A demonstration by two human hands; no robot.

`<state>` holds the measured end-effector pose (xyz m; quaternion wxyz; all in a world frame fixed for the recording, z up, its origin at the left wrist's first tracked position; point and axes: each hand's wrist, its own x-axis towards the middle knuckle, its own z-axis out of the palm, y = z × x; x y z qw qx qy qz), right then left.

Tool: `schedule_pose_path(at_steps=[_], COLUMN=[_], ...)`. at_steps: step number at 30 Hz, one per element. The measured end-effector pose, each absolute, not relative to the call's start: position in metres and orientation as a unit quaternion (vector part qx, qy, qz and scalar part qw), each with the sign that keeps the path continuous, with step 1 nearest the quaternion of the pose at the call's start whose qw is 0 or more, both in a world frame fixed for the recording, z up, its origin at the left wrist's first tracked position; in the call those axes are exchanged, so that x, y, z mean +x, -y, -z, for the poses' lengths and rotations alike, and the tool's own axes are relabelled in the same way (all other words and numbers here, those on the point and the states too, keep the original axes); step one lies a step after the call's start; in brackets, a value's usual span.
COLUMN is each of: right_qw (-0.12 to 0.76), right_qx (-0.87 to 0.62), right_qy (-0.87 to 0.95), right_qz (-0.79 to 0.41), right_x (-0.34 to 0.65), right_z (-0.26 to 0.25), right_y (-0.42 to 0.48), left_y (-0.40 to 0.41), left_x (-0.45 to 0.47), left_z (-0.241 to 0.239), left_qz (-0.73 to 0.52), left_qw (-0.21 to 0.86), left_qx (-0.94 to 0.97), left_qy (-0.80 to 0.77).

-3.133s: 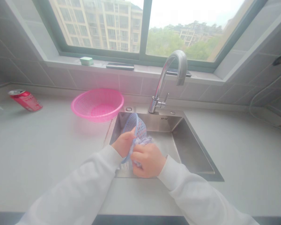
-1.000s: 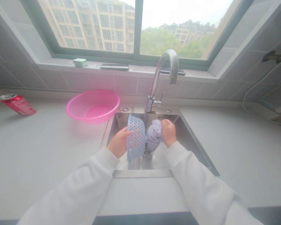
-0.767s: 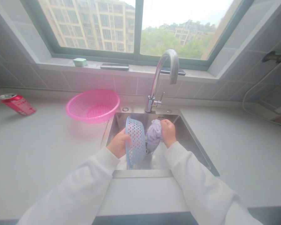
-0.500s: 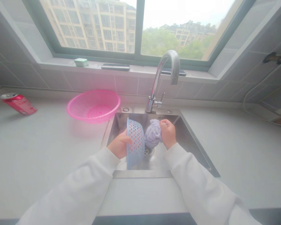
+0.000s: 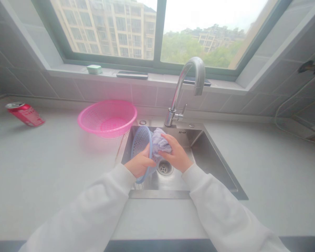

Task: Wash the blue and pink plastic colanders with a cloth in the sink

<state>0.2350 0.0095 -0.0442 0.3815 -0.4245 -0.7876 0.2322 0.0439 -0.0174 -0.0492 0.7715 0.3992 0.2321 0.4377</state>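
Over the steel sink [image 5: 212, 157], my left hand [image 5: 139, 163] grips the rim of a light blue perforated plastic basket [image 5: 141, 140], which is tilted on its side. Bunched in my right hand [image 5: 176, 152] is a pale purple cloth [image 5: 160, 142], held against the basket near its rim. My right fingers are bent around the cloth. Below the cloth, the round drain [image 5: 165, 168] shows in the sink floor. Part of the basket is hidden behind my left hand and the cloth.
Behind the sink rises a chrome faucet [image 5: 198, 75]. A larger pink basket [image 5: 107, 117] stands left of the sink on the white counter [image 5: 55, 164], with a red can [image 5: 26, 114] farther left. A green-and-white block [image 5: 94, 69] and a dark flat device [image 5: 132, 75] lie on the sill.
The basket has turned in my left hand, so its inside now shows more. My right hand has moved left with the cloth and brought it against the basket.
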Motion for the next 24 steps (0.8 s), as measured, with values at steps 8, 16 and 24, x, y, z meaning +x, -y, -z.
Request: schedule_pose_path(at_steps=[8,16,24], right_qw=[0.339,0.224,0.302], right_qx=[-0.466,-0.379,-0.444], right_qy=[0.812,0.898,0.843], right_qz=[-0.097,-0.008,0.006], right_x=[0.227,0.221,0.228], right_z=[0.044,0.043,0.048], right_y=[-0.008,0.011,0.007], left_y=[0.018,0.016,0.016], left_x=[0.049,0.04,0.042], left_z=[0.055,0.05,0.058], left_qz=[-0.427,-0.428,-0.383], left_qw=[0.777,0.787,0.803], left_qx=[0.412,0.389,0.411], left_qy=[-0.212,-0.216,-0.2])
